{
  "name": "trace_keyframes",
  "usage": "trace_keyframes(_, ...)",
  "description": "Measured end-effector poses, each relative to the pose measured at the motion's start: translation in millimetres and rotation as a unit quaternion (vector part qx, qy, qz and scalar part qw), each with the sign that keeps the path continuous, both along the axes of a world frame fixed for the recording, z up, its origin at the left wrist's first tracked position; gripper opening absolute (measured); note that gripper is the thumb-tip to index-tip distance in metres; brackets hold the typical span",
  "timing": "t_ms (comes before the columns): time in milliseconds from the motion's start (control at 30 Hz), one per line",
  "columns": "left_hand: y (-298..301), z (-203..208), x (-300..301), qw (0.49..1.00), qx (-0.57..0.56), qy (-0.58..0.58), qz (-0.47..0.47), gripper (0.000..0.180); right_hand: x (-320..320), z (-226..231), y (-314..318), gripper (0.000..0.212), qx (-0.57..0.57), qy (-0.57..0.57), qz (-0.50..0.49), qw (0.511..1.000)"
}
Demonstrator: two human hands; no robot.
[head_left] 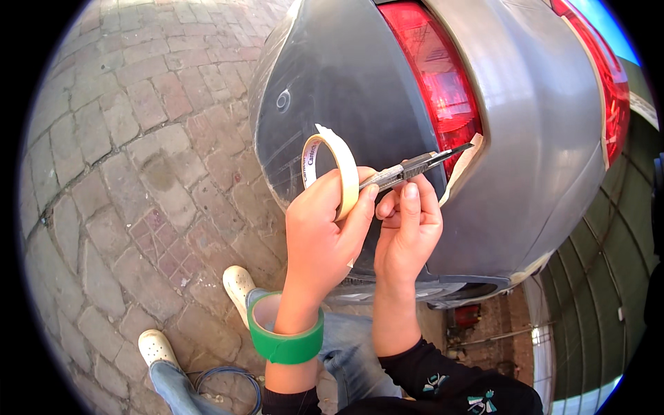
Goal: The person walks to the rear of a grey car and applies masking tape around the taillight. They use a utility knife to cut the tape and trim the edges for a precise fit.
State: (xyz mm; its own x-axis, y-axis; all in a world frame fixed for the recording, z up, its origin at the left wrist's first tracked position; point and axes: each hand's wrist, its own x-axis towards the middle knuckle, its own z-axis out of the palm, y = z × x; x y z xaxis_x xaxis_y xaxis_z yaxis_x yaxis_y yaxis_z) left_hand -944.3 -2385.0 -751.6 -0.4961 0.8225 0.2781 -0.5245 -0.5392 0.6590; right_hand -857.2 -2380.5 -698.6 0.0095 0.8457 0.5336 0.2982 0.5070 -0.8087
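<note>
My left hand is closed, thumb and forefinger gripping the rear end of a snap-off utility knife. A roll of cream masking tape hangs over its fingers, and a roll of green tape circles that wrist. Just below the knife, my right hand is closed with thumb and fingers pinched; anything between them is hidden. The dark blade points right, reaching over the lower tip of a red tail light. Along that tip, a strip of masking tape borders the grey car body.
The dull grey bumper bulges out ahead, with a small round mark on it. A second red tail light is at far right. Paving stones cover the ground at left. A blue hose or cable lies by my feet in pale clogs.
</note>
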Motion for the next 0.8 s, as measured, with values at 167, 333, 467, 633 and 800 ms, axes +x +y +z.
trace_keyframes(167, 1, -1, -3, 1.000, 0.000, 0.007, -0.025, 0.013, 5, 0, -2, 0.030, -0.008, 0.006, -0.001, 1.000)
trace_keyframes(333, -5, -14, -15, 0.997, -0.012, 0.016, -0.070, 0.013, 5, 6, -4, 0.037, -0.038, 0.039, 0.064, 0.996)
trace_keyframes(467, -7, -18, -20, 0.994, -0.006, 0.028, -0.101, 0.013, 1, 8, -4, 0.037, -0.067, 0.058, 0.073, 0.993)
trace_keyframes(633, -10, -20, -31, 0.991, -0.033, 0.053, -0.115, 0.012, -4, 4, -3, 0.030, -0.113, 0.074, 0.090, 0.987)
trace_keyframes(800, -9, -20, -42, 0.985, -0.045, 0.060, -0.156, 0.012, -9, 3, -3, 0.027, -0.135, 0.086, 0.083, 0.984)
